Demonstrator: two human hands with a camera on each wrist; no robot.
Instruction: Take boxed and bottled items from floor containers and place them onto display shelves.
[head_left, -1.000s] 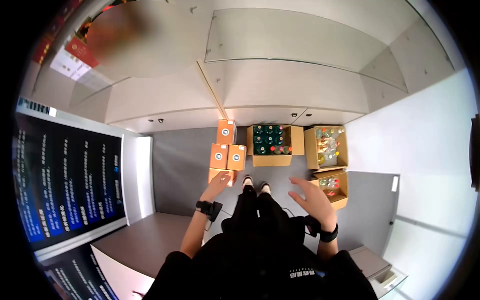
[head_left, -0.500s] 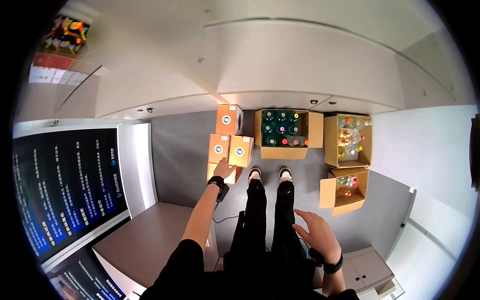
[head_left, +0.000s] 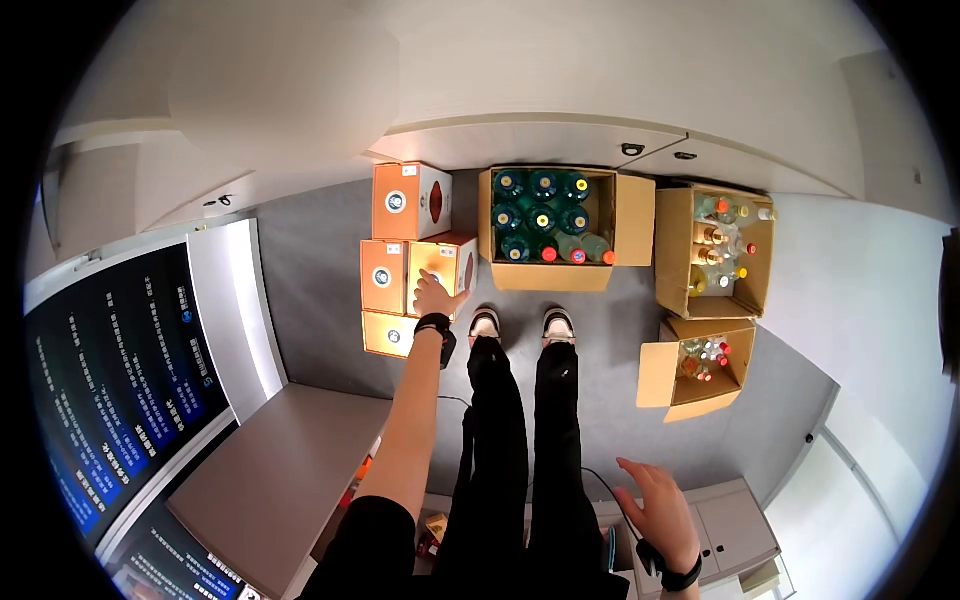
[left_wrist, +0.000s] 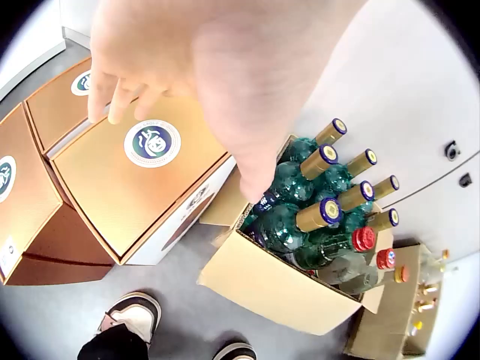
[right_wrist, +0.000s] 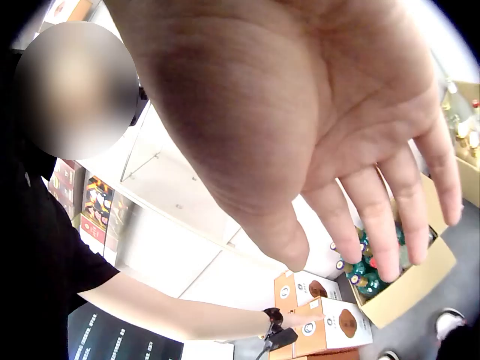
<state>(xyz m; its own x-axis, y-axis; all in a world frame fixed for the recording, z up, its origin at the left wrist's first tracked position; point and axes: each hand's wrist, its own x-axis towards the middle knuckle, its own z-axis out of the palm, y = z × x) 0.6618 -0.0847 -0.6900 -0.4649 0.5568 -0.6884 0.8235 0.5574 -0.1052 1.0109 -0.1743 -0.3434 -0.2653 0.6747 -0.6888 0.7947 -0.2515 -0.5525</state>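
Note:
In the head view my left hand (head_left: 435,295) reaches down over an orange box (head_left: 428,262) with a round white-and-green label. The left wrist view shows the same hand (left_wrist: 202,75) above the box top (left_wrist: 112,191), fingers extended and the thumb pointing down along its side. Around that box stand more orange boxes, one behind (head_left: 395,200), one to the left (head_left: 382,275) and one in front (head_left: 385,335). My right hand (head_left: 662,510) hangs at the lower right, holding nothing. Its straight, spread fingers (right_wrist: 371,214) show in the right wrist view.
A cardboard carton (head_left: 550,277) of green bottles stands right of the orange boxes. Two more cartons with bottles, a larger one (head_left: 675,240) and a smaller one (head_left: 695,405), line the right side. Cabinets (head_left: 520,140) run behind; a brown counter (head_left: 280,470) lies left.
My left hand has gone from the front orange box to the one at the right of the pile. My right hand has dropped lower in view. The head view has shifted.

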